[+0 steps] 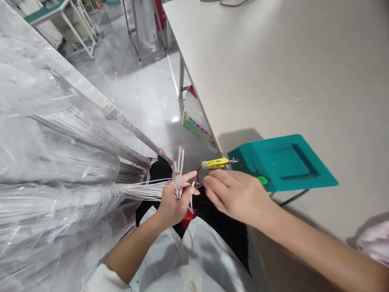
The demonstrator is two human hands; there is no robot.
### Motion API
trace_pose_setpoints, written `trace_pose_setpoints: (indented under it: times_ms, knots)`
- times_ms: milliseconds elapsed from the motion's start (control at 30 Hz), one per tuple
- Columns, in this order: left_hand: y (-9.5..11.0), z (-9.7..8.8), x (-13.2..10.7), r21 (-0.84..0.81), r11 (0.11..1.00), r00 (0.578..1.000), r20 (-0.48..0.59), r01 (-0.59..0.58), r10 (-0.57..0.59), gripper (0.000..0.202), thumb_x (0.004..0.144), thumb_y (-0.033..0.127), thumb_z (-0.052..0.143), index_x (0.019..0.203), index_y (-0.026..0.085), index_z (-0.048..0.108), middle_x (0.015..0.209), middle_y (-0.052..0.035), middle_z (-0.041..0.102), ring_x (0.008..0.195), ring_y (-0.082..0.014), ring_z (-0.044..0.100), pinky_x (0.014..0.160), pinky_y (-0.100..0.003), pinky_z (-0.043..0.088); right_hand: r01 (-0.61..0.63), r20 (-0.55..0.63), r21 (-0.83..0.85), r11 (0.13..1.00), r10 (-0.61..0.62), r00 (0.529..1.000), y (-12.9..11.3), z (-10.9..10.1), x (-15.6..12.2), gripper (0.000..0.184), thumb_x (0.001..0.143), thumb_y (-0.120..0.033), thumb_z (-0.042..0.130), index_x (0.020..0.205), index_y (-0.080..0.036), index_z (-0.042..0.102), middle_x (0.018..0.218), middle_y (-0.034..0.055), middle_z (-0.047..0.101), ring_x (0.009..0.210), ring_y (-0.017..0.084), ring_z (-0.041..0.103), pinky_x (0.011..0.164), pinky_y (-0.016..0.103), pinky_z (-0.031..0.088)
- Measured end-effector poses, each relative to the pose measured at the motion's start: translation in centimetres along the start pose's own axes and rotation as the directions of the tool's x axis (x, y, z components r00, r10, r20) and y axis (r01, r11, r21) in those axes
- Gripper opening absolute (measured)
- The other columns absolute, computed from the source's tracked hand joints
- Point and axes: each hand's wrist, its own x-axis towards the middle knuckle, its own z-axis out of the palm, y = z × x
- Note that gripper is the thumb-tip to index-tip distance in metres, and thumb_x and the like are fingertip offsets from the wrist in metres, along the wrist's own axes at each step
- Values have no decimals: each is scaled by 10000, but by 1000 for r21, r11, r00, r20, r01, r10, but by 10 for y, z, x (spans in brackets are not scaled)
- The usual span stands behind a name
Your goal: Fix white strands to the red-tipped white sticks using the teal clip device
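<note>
The white wires [144,190] lie left of the teal stand [306,160], well apart from it, a loose bunch running into the person's left hand [176,199]. Several of their ends stand up out of that hand, finished with red tips [181,144]. The left hand is palm up and partly open: some fingers stretch out toward the teal stand's side, while the wires are held among the fingers and thumb.

The right hand [235,192] is just beside the teal stand, at its near left corner, back of the hand upward, fingers curled and fingertips drawn together toward the left hand. A thin line shows between the two hands, but whether the right fingers pinch it cannot be told, since their undersides are hidden.

At the teal stand's left edge, a yellow clip [214,163] sticks out, its metal end meeting the panel. A green button [263,180] sits on the stand's near side, close to the right wrist. Beneath the stand is the pale table [288,73], whose edge runs away to the upper left. Left of the stand and lower than the tabletop, a printed box [197,125] shows. Far left of the stand hang plastic-wrapped bundles [57,211]. To its right, near the picture's edge, lies pink cloth [376,240].
</note>
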Motion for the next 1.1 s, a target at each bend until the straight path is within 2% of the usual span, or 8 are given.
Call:
trace_pose_setpoints:
  times_ms: [100, 233, 367, 533, 733, 867, 967, 1100]
  knots:
    - [4, 1, 8, -6, 1000, 1000, -11, 14, -14, 357, 808, 213, 507, 1148, 151, 596, 775, -29, 681, 438, -45, 392, 445, -196, 341, 4, -25, -239, 971, -10, 1000, 14, -13, -1, 169, 812, -222, 578, 936, -127, 643, 853, 74, 682, 806, 203, 600, 725, 312, 441]
    - [14, 5, 21, -78, 996, 999, -34, 35, -38, 380, 776, 230, 551, 1141, 131, 590, 743, -37, 688, 398, -32, 365, 404, -184, 319, 59, 213, -390, 919, 28, 977, 26, -20, -1, 242, 841, -166, 500, 1036, -77, 613, 955, 132, 663, 968, 293, 548, 832, 439, 391]
    - [18, 11, 32, -171, 983, 994, -68, 68, -80, 438, 744, 255, 587, 1160, 118, 565, 732, -43, 698, 362, -26, 342, 354, -178, 269, 68, 344, -399, 915, 80, 935, 31, -18, 6, 304, 827, -72, 417, 1061, -115, 607, 972, 127, 652, 1033, 313, 503, 891, 494, 328]
    - [12, 17, 37, -240, 970, 995, -85, 39, -61, 429, 746, 252, 602, 1159, 139, 568, 741, -48, 715, 360, -25, 359, 380, -180, 294, 43, 461, -254, 966, 82, 884, 41, -18, 19, 247, 787, -36, 432, 810, -150, 650, 807, 111, 677, 934, 284, 572, 872, 486, 324]
    - [8, 25, 37, -182, 983, 989, -145, -15, -11, 386, 746, 180, 597, 1127, 117, 592, 754, -67, 725, 602, -122, 609, 625, -247, 474, 33, 458, -199, 979, 63, 887, 47, -15, 18, 243, 768, -33, 433, 743, -148, 646, 818, 135, 700, 942, 281, 605, 902, 503, 303]
    - [3, 32, 37, -130, 989, 982, -185, -64, 39, 388, 755, 210, 610, 1132, 120, 602, 810, -71, 725, 778, -167, 650, 799, -296, 478, 40, 470, -192, 981, 56, 881, 46, -15, 18, 249, 765, -29, 426, 760, -140, 648, 841, 144, 702, 979, 285, 601, 928, 519, 301]
    - [-1, 35, 37, -124, 991, 979, -202, -57, 31, 407, 753, 244, 625, 1140, 121, 604, 845, -76, 718, 802, -175, 650, 809, -299, 478, 43, 482, -201, 979, 61, 874, 46, -16, 19, 216, 782, -61, 447, 800, -128, 651, 857, 154, 692, 1017, 310, 579, 948, 552, 285]
    - [-1, 35, 36, -115, 992, 981, -194, -43, 20, 414, 760, 259, 622, 1153, 129, 596, 849, -61, 716, 827, -166, 641, 781, -273, 485, 44, 443, -211, 977, 55, 895, 46, -13, 17, 259, 812, -158, 498, 1033, -96, 617, 971, 172, 665, 1068, 358, 533, 949, 621, 256]
